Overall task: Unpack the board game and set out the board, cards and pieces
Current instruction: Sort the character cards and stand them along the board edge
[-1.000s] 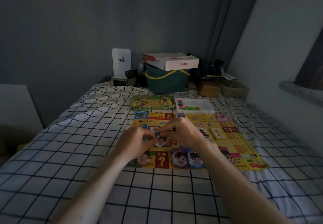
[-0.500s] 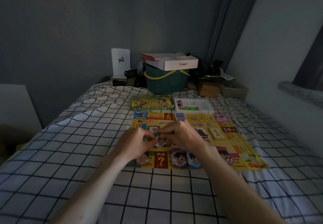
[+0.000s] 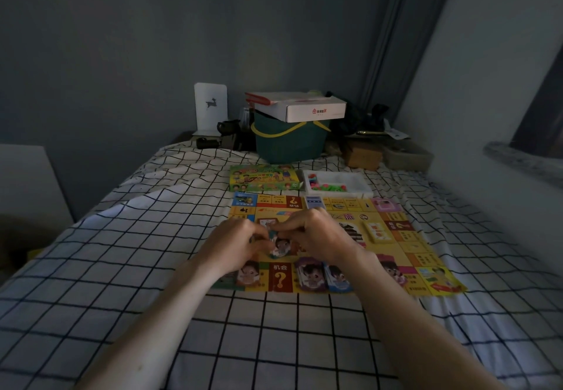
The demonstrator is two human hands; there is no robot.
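Left hand (image 3: pixel 234 245) is curling its fingers around a small character piece (image 3: pixel 279 246), pinching its left edge just above the game board (image 3: pixel 405 255). Right hand (image 3: pixel 316 234) is gripping the same piece from the other side, so both are meeting over the board's middle. The board is lying flat on the checked bedsheet (image 3: pixel 122 267). Behind it the game box (image 3: pixel 263 178) is sitting beside a white tray (image 3: pixel 335 181) of coloured bits.
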